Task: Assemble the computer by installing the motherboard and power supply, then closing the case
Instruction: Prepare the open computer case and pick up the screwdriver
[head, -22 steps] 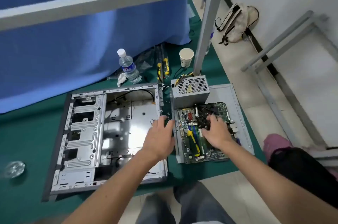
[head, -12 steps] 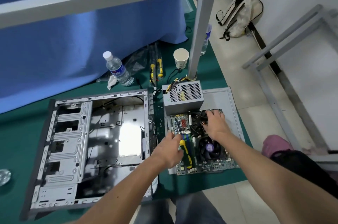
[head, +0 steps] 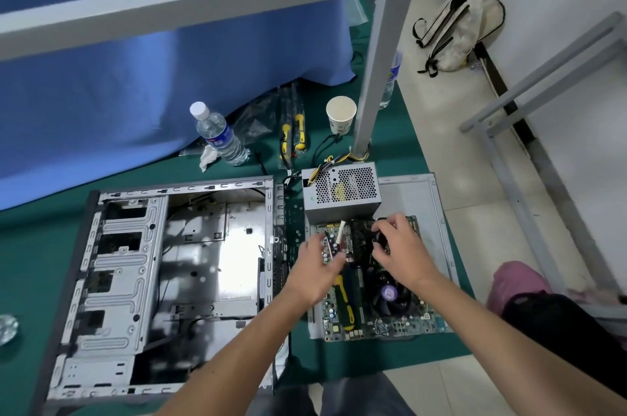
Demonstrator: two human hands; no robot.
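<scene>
The task looks to be at its beginning; nothing is installed yet, as far as I can judge. Nearest, two bare arms reach forward over the green table (head: pixel 356 361); the left hand (head: pixel 314 271) lies over the left edge of the motherboard (head: pixel 400 317) with fingers loosely curled, and I cannot tell if it holds anything; the right hand (head: pixel 402 251) bends its fingers around a dark part at the far end of the board, seemingly pinching it. The motherboard is still outside, resting on the side panel (head: pixel 431 198), which lies flat on the table to the right of the case (head: pixel 112 266); a yellow screwdriver (head: pixel 344 302) lies on the board. The case lies open on its side and its bay is bare. Just behind the board stands the power supply (head: pixel 341 191), also on the panel, its cables loose. So mounting the board, mounting the supply and closing the case remain. Farther off I count two screwdrivers (head: pixel 293 135) more, one paper cup (head: pixel 341 114) and two bottles (head: pixel 220 135), one half hidden behind the post (head: pixel 380 52); one bag (head: pixel 454 32) lies on the floor.
</scene>
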